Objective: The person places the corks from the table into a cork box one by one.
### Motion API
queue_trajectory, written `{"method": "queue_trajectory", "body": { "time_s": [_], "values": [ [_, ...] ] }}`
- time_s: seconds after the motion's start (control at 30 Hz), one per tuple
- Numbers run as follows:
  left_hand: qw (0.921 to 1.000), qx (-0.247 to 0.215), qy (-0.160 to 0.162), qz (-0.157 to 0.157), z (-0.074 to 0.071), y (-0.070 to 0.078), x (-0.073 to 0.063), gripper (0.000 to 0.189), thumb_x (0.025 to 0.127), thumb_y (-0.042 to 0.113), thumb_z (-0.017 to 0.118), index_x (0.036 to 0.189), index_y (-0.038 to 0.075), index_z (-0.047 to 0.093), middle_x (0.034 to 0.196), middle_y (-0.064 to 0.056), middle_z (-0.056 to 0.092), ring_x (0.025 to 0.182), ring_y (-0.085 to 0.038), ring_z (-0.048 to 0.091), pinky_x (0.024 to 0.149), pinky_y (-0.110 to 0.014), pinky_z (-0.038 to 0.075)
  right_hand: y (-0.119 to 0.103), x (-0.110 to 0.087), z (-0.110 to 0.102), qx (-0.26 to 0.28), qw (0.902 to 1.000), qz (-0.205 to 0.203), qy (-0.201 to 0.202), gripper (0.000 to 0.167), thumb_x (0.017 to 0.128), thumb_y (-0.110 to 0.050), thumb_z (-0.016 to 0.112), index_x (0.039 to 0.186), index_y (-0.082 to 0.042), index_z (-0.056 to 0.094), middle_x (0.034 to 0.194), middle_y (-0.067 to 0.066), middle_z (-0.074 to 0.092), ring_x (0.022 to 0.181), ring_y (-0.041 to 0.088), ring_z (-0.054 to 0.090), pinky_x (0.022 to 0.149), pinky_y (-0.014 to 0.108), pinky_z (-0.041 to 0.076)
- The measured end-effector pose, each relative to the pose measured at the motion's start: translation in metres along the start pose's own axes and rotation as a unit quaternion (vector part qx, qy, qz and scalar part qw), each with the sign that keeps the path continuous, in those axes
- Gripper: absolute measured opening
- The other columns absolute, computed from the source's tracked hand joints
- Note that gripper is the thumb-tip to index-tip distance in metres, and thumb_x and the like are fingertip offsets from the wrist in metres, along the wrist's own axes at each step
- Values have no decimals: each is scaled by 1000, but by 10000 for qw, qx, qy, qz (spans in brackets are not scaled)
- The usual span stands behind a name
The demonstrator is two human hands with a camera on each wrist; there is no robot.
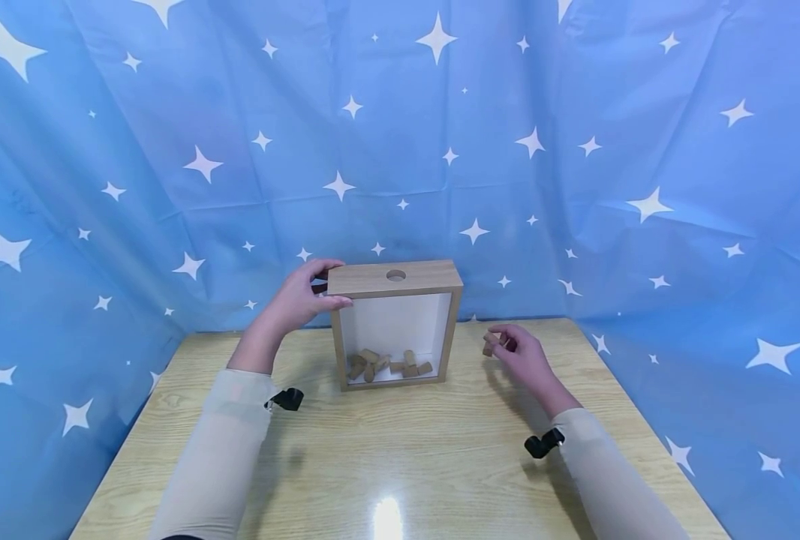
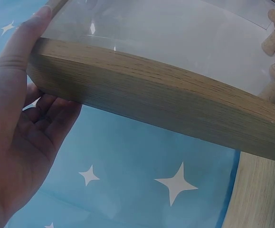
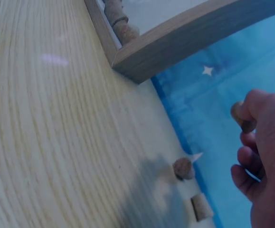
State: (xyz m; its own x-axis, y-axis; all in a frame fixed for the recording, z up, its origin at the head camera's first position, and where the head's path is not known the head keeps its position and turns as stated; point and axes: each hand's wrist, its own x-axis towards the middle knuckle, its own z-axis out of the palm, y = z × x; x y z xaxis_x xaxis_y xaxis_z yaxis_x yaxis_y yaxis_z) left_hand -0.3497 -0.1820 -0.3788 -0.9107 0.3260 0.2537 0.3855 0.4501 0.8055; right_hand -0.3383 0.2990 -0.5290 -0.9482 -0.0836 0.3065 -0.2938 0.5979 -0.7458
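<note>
A wooden shadow box (image 1: 359, 279) with a clear front and a round hole (image 1: 396, 275) in its top stands upright near the table's back edge. Several corks (image 1: 410, 370) lie at its bottom, behind the clear pane. My left hand (image 1: 299, 296) grips the upper left corner, thumb at the front and fingers behind the side. To the right of the box, my right hand (image 1: 524, 364) pinches a cork (image 3: 242, 118) between thumb and forefinger, raised over the table. Below it, a cork (image 3: 184, 168) and another cork (image 3: 202, 207) rest by the back edge.
The pale wood-grain table (image 1: 386, 442) ends at a blue curtain with white stars (image 1: 400, 135), which hangs behind it and along both sides. A dark wrist device (image 1: 287, 399) sits on the left sleeve, another dark wrist device (image 1: 544, 443) on the right.
</note>
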Motion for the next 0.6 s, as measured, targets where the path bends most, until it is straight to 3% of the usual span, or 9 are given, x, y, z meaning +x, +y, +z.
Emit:
{"method": "queue_trajectory", "body": {
  "time_s": [0.2,0.6],
  "values": [
    [10000,26,-7,-5,1,-1,0,81,92,40,94,160,16,56,159,-12,53,145,-43,55,114,-58,51,-11,1,-1,-39,9999,-134,-67,34,108,-12,73,140,-2,71,101,9,63,84,21,56,66,27,48],
    [10000,-30,-18,-34,0,2,-1,81,91,39,95,159,17,57,154,-12,55,144,-43,55,114,-58,51,-37,6,-5,183,9995,-96,-259,36,110,-19,73,142,-3,68,102,9,63,81,25,55,63,30,46]
  ]
}}
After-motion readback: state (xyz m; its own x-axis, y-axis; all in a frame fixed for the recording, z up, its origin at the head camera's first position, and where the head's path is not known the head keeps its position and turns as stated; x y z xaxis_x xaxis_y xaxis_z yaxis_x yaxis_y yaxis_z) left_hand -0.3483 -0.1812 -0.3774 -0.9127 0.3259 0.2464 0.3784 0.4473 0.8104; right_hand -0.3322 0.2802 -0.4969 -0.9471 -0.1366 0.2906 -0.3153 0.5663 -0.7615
